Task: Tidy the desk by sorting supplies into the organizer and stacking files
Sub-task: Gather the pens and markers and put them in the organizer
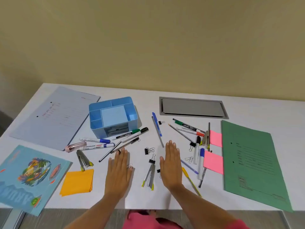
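With the flat, empty left hand [119, 169] and right hand [171, 164] apart at lower centre, the blue plastic compartmented organizer [113, 116] stands up-left, nearer the left hand, with slanting white markers [125, 135] lying between.

Blue desk organizer [113, 117] upright, markers [130, 133] and pens [157, 128] scattered around, green file [252, 162] flat at right, grey-blue file [54, 116] at left.

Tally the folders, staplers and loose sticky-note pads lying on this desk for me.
Folders: 2, green and grey
Staplers: 3
Sticky-note pads: 3, two pink, one orange
Total: 8
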Demonstrator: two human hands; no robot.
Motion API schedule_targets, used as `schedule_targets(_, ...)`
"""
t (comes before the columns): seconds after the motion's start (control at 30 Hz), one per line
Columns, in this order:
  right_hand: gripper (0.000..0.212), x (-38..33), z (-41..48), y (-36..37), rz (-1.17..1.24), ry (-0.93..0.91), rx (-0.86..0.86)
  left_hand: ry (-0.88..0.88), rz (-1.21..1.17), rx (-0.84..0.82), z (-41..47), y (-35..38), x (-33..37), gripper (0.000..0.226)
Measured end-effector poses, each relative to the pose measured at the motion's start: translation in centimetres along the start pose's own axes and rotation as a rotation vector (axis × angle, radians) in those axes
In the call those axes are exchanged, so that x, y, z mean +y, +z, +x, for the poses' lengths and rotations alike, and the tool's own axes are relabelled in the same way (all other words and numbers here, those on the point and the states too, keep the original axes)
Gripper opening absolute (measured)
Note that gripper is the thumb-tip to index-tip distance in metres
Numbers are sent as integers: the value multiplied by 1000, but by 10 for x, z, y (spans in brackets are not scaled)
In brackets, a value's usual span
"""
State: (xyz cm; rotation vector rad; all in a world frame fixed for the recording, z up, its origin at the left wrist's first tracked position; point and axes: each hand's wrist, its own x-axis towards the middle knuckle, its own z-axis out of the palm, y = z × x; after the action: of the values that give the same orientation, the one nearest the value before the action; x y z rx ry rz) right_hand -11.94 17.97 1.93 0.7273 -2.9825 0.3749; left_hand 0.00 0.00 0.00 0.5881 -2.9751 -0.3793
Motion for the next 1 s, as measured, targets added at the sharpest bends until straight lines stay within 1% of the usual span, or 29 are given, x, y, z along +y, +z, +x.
schedule_targets(0.07, 49, 3, 0, 2, 5, 62, 39, -42, 10, -21, -3, 0, 0, 61)
schedule_targets(0.1, 45, 5, -2, 4, 14, 99, 91, -50, 15, -33, -6, 2, 0, 61)
schedule_targets(0.17, 54, 9, -3, 1, 77, 206, 158, -61, 15, -75, -10, 8, -1, 61)
schedule_targets(0.23, 56, 16, 1, -6, 88, 286, 152, -75, 2, -111, -9, 9, -2, 61)
schedule_targets(0.33, 51, 25, 7, -13, 19, 356, 113, -83, 6, -139, -11, 13, -6, 62)
schedule_targets(0.4, 49, 32, 8, -13, -34, 376, 99, -81, 7, -142, -11, 13, -6, 62)
schedule_targets(0.53, 35, 40, 10, -16, -170, 339, 50, -90, -10, -164, -11, 10, -2, 62)
schedule_targets(0.7, 36, 40, 16, -20, -228, 327, 42, -109, -89, -168, -9, 7, 2, 65)
schedule_targets(0.8, 38, 34, 23, -30, -191, 324, 80, -94, -191, -129, -4, -1, 7, 74)
schedule_targets(0.87, 36, 26, 26, -40, -117, 278, 127, -98, -318, -129, -1, -11, 14, 77)
schedule_targets(0.9, 30, 21, 26, -44, -18, 266, 163, -107, -392, -142, 0, -18, 20, 71)
schedule_targets(0.97, 12, 4, 21, -56, 284, 269, 176, -134, -525, -158, -2, -35, 33, 52)
schedule_targets(1.0, 9, -6, 16, -62, 428, 268, 171, -161, -594, -156, -3, -44, 41, 48)
